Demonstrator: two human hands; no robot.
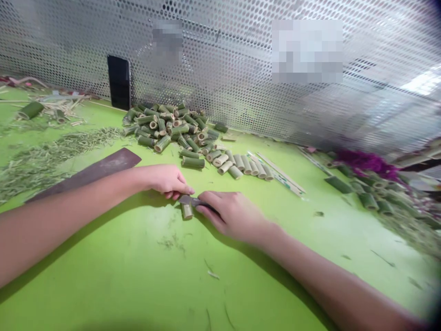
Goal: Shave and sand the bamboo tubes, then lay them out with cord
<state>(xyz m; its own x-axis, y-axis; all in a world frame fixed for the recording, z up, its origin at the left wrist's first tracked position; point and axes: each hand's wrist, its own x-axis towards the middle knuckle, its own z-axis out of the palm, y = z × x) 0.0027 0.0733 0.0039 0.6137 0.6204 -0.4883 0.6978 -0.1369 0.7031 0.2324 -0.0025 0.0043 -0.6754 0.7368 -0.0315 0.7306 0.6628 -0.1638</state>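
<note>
In the middle of the green table a short bamboo piece stands out below a knife, whose blade lies across it. My right hand is wrapped round the knife's dark handle, blade pointing left. My left hand is closed at the piece's far end, thumb and fingers pinched there; the part inside the fingers is hidden. Just beyond the hands, a row of pale, scraped bamboo pieces lies side by side. Behind it is a heap of green bamboo pieces.
A dark phone leans on the perforated metal screen at the back. A flat brown strip and green shavings lie left. Thin sticks lie right of the row. More bamboo and purple fibre sit far right.
</note>
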